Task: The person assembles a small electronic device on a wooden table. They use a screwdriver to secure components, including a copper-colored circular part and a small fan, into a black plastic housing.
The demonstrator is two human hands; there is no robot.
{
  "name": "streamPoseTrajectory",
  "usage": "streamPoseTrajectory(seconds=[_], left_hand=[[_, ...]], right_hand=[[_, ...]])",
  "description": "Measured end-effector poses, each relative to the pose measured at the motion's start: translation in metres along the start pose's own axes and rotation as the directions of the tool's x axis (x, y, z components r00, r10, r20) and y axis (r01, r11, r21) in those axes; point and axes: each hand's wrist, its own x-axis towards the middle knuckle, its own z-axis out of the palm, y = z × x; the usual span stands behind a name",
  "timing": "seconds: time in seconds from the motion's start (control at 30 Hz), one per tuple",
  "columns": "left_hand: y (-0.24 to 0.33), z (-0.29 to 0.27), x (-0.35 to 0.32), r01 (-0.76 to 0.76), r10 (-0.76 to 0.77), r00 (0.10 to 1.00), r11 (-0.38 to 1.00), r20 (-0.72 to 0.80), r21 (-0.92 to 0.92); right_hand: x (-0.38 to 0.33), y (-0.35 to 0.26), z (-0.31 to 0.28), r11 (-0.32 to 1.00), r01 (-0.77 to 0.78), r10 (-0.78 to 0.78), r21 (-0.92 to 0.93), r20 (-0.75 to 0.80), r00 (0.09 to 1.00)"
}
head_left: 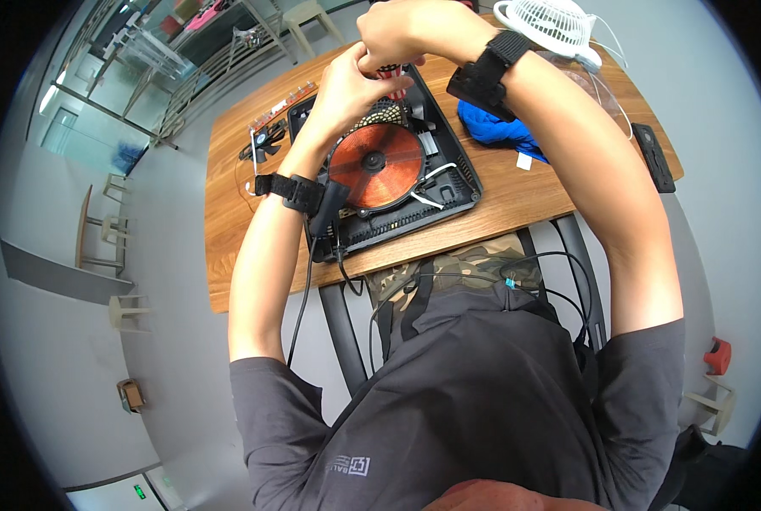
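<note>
Hands meet at the top centre of the frame: the left hand (350, 85) and right hand (393, 34) both pinch closed on a small red-and-white part (389, 75) (too hidden to identify) over the far edge of the opened induction cooker (397, 166). Its copper coil (374, 166) lies exposed mid-frame on the wooden table (525, 192). This looks like mid-disassembly fiddling with that part; freeing it likely calls for a steady two-handed pull.

Blue cloth (493, 129) and fan (551, 25) crowd right side.
</note>
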Motion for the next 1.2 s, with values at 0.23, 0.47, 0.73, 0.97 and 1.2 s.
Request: streamPoseTrajectory(seconds=[0.23, 0.47, 0.73, 0.97, 1.2], left_hand=[[0.016, 0.001, 0.0, 0.098, -0.098, 0.994, 0.995, -0.054, 0.007], [-0.01, 0.006, 0.009, -0.005, 0.026, 0.997, 0.965, 0.079, -0.26], [-0.003, 0.001, -0.002, 0.028, -0.028, 1.0, 0.999, 0.004, 0.018], [-0.023, -0.006, -0.002, 0.012, -0.016, 1.0, 0.991, -0.026, -0.131], [-0.003, 0.001, 0.0, -0.001, 0.002, 0.999, 0.999, 0.048, -0.034]], right_hand=[[0.006, 0.01, -0.004, 0.985, 0.167, -0.164, -0.05, 0.058, 0.985], [-0.009, 0.011, -0.019, 0.992, 0.127, -0.121, -0.014, 0.212, 0.97], [-0.006, -0.001, -0.005, 1.0, 0.012, -0.012, 0.003, 0.029, 1.0], [0.007, -0.003, -0.005, 0.98, 0.172, -0.157, -0.104, 0.137, 0.978], [-0.002, 0.0, -0.001, 0.997, -0.024, 0.022, -0.078, -0.028, 0.999]])
